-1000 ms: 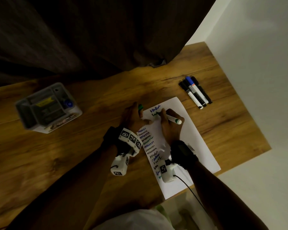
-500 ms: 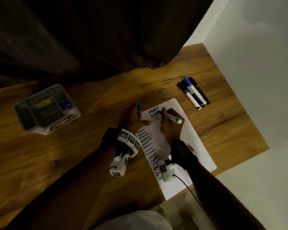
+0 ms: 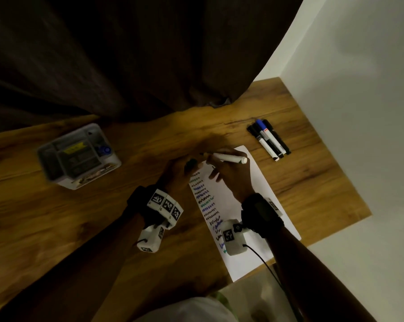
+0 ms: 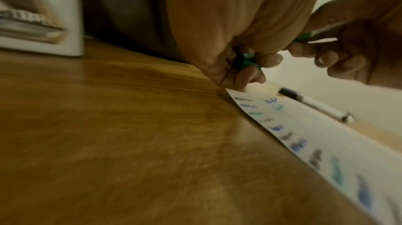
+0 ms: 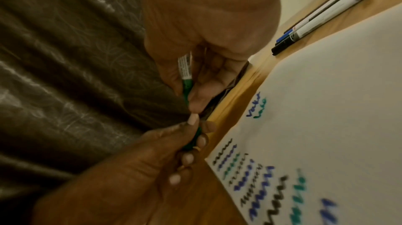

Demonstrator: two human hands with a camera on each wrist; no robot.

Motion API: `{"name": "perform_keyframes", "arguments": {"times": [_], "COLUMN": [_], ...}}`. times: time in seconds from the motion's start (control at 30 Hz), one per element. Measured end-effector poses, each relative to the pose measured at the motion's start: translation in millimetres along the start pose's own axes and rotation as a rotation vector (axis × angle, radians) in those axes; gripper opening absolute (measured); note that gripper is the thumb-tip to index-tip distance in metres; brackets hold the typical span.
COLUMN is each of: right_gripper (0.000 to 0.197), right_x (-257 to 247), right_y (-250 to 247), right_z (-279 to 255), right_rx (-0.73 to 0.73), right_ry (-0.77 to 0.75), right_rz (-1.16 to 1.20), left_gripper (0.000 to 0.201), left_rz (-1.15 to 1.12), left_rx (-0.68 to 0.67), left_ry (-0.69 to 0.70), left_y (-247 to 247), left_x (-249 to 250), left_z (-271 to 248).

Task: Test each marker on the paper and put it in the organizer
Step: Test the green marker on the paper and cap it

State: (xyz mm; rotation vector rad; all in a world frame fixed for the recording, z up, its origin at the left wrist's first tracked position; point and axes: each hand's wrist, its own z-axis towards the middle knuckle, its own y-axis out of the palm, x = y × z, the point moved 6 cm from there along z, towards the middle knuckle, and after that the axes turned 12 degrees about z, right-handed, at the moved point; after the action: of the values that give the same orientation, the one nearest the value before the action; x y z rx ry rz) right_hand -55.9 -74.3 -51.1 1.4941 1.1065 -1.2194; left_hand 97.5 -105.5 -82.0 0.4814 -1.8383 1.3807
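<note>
My right hand [image 3: 228, 173] grips a white marker with a green end [image 3: 228, 158], held level above the top of the paper [image 3: 247, 205]. The marker [image 5: 185, 70] points toward my left hand [image 3: 184, 169], whose fingers pinch the green cap [image 4: 249, 60] at the paper's top left corner. In the right wrist view the cap [image 5: 192, 141] sits just below the marker's green tip. The paper carries rows of black, blue and green squiggles [image 3: 203, 196]. The grey organizer [image 3: 77, 156] stands at the far left of the table, with a blue item [image 3: 104, 149] inside.
Several more markers [image 3: 268, 140] lie side by side at the table's back right, beyond the paper. A dark curtain [image 3: 126, 54] hangs along the back edge. A white wall [image 3: 359, 112] borders the wooden table [image 3: 80, 228] on the right.
My right hand has lifted the marker off the paper and turned it level, tip toward my left hand. My left hand has raised the cap toward the tip.
</note>
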Motion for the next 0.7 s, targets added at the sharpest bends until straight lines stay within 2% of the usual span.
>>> {"name": "perform_keyframes", "arguments": {"times": [0.13,0.2,0.33,0.43,0.5,0.6,0.63,0.7], "right_gripper": [0.028,0.029,0.031,0.026,0.022,0.026,0.026,0.027], "right_x": [2.7,3.7,1.3,1.8,2.4,2.2,1.1,0.4], "right_y": [20.4,29.2,35.9,40.6,45.9,53.1,54.1,59.4], "right_z": [-2.1,-3.5,0.2,1.4,0.8,-1.6,-2.5,-2.8], "right_rx": [-0.106,-0.131,-0.071,-0.066,-0.085,-0.114,-0.122,-0.157], "right_ry": [0.19,0.236,0.21,0.196,0.196,0.192,0.188,0.205], "right_rz": [0.067,0.05,0.063,0.069,0.065,0.048,0.051,0.058], "left_gripper": [0.017,0.014,0.013,0.006,0.019,0.029,0.032,0.035], "left_rz": [-0.311,-0.357,-0.348,-0.37,-0.385,-0.508,-0.518,-0.442], "left_rx": [0.061,0.075,0.091,0.102,0.148,-0.011,-0.013,0.087], "left_ry": [-0.097,-0.12,-0.103,-0.17,-0.185,-0.349,-0.3,-0.15], "left_y": [-22.8,-31.9,-44.7,-44.6,-48.1,-45.7,-47.5,-54.8], "left_x": [-8.4,-9.8,-12.1,-15.6,-17.5,-18.3,-13.0,-4.3], "left_z": [-25.5,-33.6,-40.3,-42.8,-45.8,-53.1,-53.4,-49.7]}}
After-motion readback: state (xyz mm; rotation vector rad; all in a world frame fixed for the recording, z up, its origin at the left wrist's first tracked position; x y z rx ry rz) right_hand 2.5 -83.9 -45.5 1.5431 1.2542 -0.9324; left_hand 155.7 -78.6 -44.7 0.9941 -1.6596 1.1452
